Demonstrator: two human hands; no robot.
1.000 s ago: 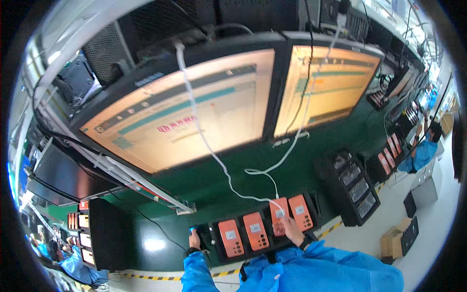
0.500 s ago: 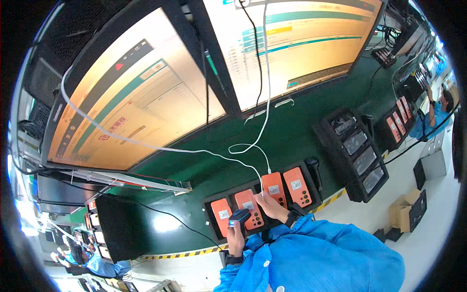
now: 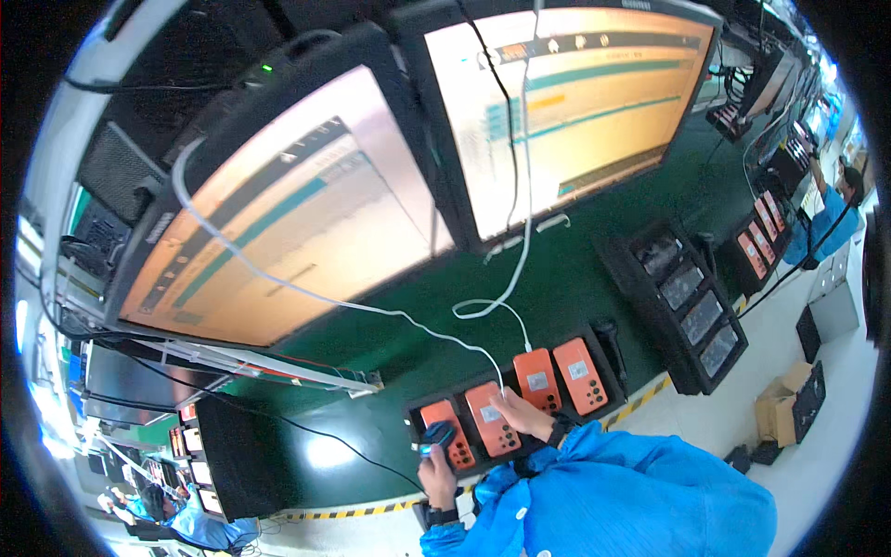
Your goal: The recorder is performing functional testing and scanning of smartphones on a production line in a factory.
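Observation:
Several coral-coloured phones lie backs up, side by side, in a black tray [image 3: 416,429]. My left hand [image 3: 436,477] is closed round a dark handheld scanner with a blue edge [image 3: 439,433], held above the leftmost phone [image 3: 457,449]. With fingers pinched at the end of a white cable [image 3: 464,342], my right hand [image 3: 522,415] rests at the upper right of the second phone [image 3: 486,414]; the plug is hidden by the fingers. Another white cable [image 3: 526,336] runs into the top of the third phone [image 3: 536,376]. At the right end lies a fourth phone [image 3: 580,373].
Two lit monitors [image 3: 575,121] stand behind the green bench [image 3: 371,422]. Right of the tray are a black handheld device [image 3: 609,351] and a black rack [image 3: 689,371] with wrapped pieces. Co-workers sit at both sides, one in blue [image 3: 821,223] at right. A black cable [image 3: 343,444] crosses the bench.
My left hand has shifted the scanner leftward, from the second phone's edge to over the first. The view has moved, and a red mark on the left monitor is gone. My right hand keeps its pinch.

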